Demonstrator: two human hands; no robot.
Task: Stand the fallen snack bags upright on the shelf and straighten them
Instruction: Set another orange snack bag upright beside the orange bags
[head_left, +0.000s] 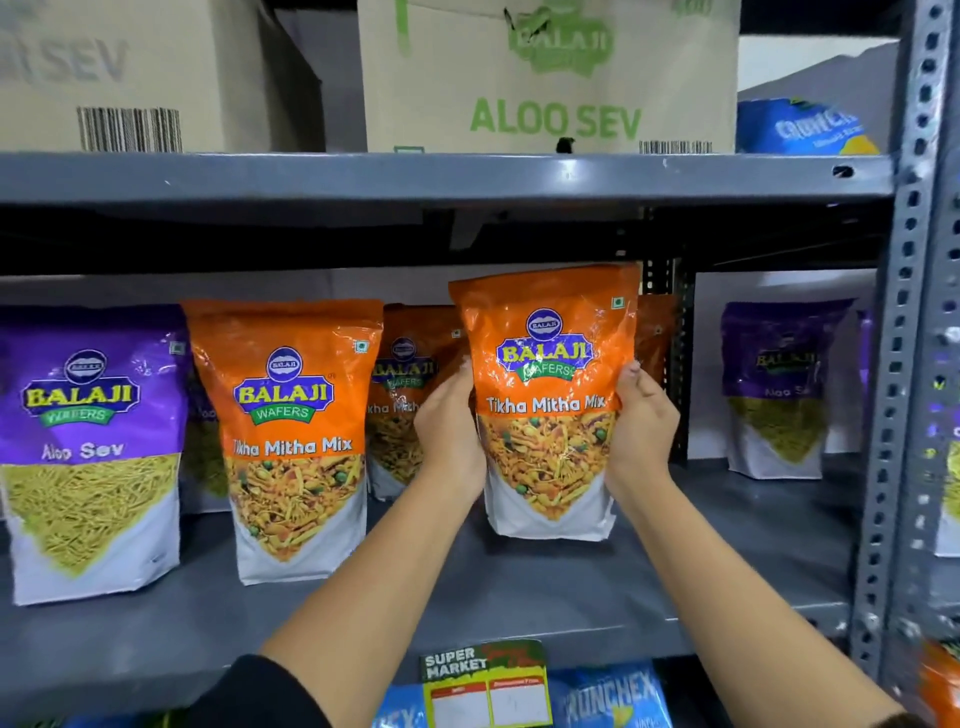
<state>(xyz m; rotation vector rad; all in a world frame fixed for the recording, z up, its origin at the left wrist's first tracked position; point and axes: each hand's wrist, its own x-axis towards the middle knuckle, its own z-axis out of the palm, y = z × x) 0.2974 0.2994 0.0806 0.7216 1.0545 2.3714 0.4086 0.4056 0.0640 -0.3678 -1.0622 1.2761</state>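
An orange Tikha Mitha Mix bag (545, 364) stands upright on the grey shelf (519, 597), held on both sides. My left hand (449, 436) grips its left edge and my right hand (641, 426) grips its right edge. A second orange Tikha Mitha Mix bag (291, 441) stands upright to the left, near the front. A third orange bag (402, 395) stands behind, between the two, partly hidden by my left hand. A purple Aloo Sev bag (93, 452) stands at the far left. Another purple Aloo Sev bag (779, 389) stands at the back right.
The upper shelf (441, 176) carries an Aloo Sev cardboard box (550, 78), another box (104, 73) and a blue bag (805, 130). A perforated steel upright (904, 364) bounds the right side. A supermarket price tag (485, 686) hangs on the shelf's front edge above blue bags (613, 696).
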